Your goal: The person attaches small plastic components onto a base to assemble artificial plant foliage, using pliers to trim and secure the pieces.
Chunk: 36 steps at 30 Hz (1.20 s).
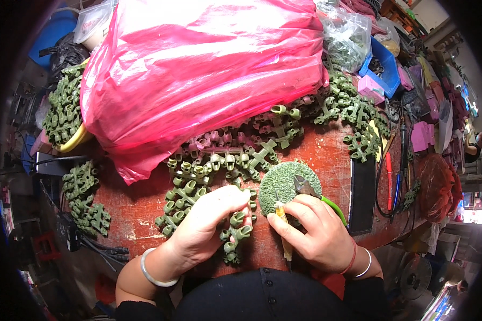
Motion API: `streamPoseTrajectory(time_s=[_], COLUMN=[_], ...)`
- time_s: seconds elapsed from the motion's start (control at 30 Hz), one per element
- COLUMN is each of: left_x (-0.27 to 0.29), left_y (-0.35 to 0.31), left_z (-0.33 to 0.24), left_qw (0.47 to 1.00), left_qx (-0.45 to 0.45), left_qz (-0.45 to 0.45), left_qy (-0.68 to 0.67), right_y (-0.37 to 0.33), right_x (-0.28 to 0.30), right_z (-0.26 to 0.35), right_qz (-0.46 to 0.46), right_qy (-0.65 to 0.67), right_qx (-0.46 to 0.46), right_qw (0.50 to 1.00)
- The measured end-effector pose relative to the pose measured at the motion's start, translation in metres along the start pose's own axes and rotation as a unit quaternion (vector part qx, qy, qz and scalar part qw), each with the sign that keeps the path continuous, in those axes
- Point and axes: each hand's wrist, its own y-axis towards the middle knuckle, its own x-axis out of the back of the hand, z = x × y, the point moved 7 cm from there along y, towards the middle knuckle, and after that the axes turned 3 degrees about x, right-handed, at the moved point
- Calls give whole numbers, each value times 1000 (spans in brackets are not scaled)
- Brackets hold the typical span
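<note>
My left hand is closed round a cluster of small green moulded plastic parts, joined like a sprue with cup-shaped ends. Its fingertips are partly hidden behind the parts. My right hand pinches a thin craft knife by its yellow wrapped handle, the narrow tip pointing away from me. Under that tip lies a round, rough green pad. Cutting pliers with bright green handles rest across the pad's right side, beside the right hand's knuckles; whether the hand touches them, I cannot tell.
More green sprues lie just beyond my left hand, below a large pink plastic bag. A yellow-rimmed container of parts stands at left. On the right are a black flat strip, a red pen-like tool and a blue bin.
</note>
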Motion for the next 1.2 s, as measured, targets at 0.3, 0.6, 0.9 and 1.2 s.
streamPoseTrajectory(time_s=[0.3,0.6,0.9,1.2], left_x=[-5,-37,-38,-35], left_y=[1,-23,-26,-29], left_z=[0,-22,-24,-34], left_qw=[998,743,666,642], left_qx=[-21,-302,-247,-298], left_qz=[-5,-16,-49,-106], left_qy=[66,597,703,698], right_y=[2,3,4,3], right_x=[-3,2,10,13], right_z=[2,-10,-17,-16], right_qz=[-13,-27,-76,-91], right_qy=[-24,53,132,137], right_qx=[13,-33,-67,-63], right_qw=[1000,998,986,984])
